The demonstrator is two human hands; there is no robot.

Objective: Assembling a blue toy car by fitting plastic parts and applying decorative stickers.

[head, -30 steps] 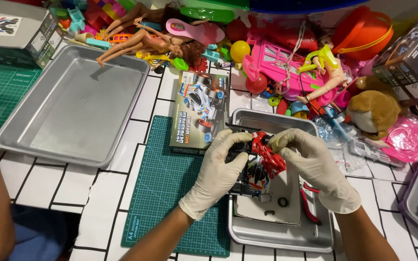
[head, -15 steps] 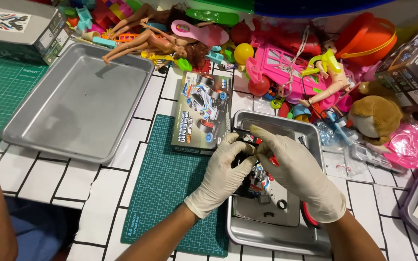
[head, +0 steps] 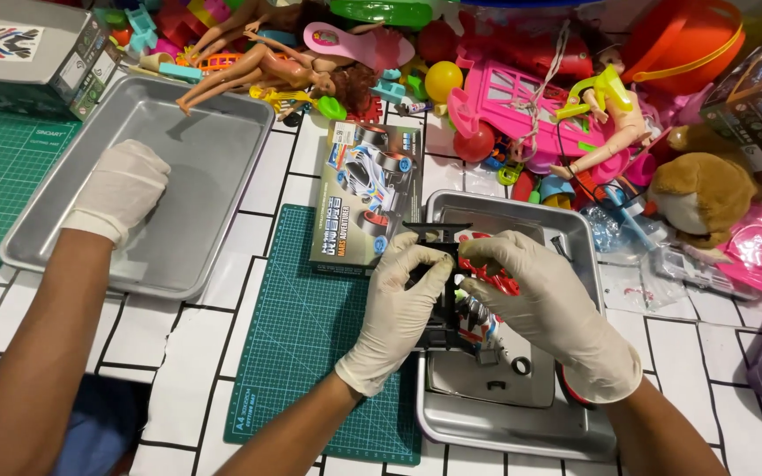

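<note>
Both my hands wear white gloves and hold a small toy car chassis point(head: 441, 236), black with a red part point(head: 492, 278), just above a small metal tray point(head: 504, 434). My left hand point(head: 401, 304) grips its left side. My right hand point(head: 547, 307) covers its right side, fingertips on the red part. Loose small parts and a grey plate point(head: 496, 379) lie in the tray beneath. Much of the chassis is hidden by my fingers.
A toy car box point(head: 368, 189) lies beyond my hands, beside a green cutting mat point(head: 306, 353). Another person's gloved hand point(head: 121, 189) rests in a large metal tray point(head: 213, 141) at the left. Dolls, a plush toy point(head: 703, 198) and plastic toys crowd the back.
The other person's gloved hand has moved from the left edge into the large tray. My hands stay on the chassis, their fingers shifted closer together over it.
</note>
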